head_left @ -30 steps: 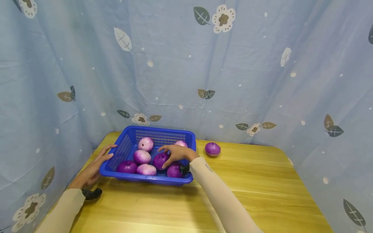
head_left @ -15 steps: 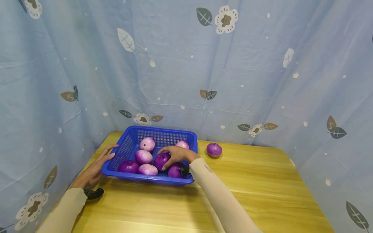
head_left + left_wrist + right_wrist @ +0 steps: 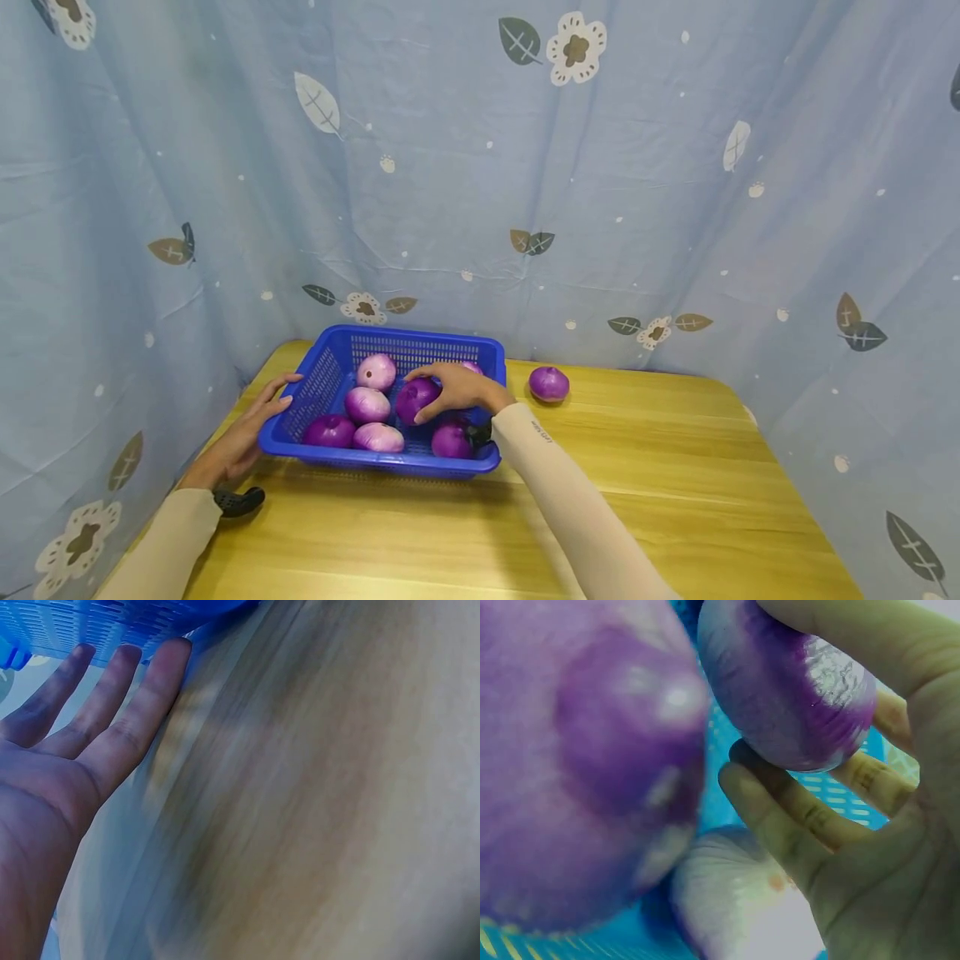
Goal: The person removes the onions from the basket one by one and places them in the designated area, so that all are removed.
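My right hand [image 3: 463, 388] grips a dark purple onion [image 3: 415, 402] inside the blue plastic basket [image 3: 337, 455]. In the right wrist view the thumb and fingers curl round this onion [image 3: 787, 690], above the basket's slotted floor. At the basket's left side, my left hand [image 3: 238, 440] touches it near the rim. The left wrist view has three straight fingers against the slotted outer wall [image 3: 112, 630]; the thumb is out of that view. Several more purple and pale pink onions [image 3: 367, 405] lie in the basket. One behind my right hand is mostly hidden.
A lone purple onion [image 3: 549, 384] sits on the wooden table [image 3: 660, 467], right of the basket near the back edge. A blue patterned curtain [image 3: 420, 167] hangs behind the table and at both sides. Black wrist gear [image 3: 238, 502] sits by my left wrist.
The right hand has raised the onion slightly within the basket. My left hand keeps its place at the basket's left side. The head view shifts a little.
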Available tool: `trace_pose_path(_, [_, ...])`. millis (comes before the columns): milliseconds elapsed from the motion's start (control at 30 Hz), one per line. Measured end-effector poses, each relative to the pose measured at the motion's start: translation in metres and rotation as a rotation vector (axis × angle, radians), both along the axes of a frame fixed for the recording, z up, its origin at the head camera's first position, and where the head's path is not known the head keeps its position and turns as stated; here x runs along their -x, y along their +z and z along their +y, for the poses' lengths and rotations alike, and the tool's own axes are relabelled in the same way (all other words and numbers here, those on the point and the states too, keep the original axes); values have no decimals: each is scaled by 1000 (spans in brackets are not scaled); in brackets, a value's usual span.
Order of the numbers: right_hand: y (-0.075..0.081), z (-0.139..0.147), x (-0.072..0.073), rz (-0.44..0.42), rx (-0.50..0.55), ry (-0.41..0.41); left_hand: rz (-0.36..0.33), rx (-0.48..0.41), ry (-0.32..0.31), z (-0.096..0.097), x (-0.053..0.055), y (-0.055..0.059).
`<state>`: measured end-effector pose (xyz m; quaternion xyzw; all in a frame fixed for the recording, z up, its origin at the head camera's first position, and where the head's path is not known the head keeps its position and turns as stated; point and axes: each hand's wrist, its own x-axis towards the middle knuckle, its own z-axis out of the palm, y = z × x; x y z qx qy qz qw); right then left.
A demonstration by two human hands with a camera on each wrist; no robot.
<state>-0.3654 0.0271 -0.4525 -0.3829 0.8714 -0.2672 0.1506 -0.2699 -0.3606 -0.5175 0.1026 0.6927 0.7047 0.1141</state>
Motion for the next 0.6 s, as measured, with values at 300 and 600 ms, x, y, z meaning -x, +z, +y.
trace_pose_path(300, [19,10,-2,85,47,-11,-3,9,11,1,0,0])
trace_pose_path(600, [29,26,-3,100,109,-63,-9,8,30,4,1,1])
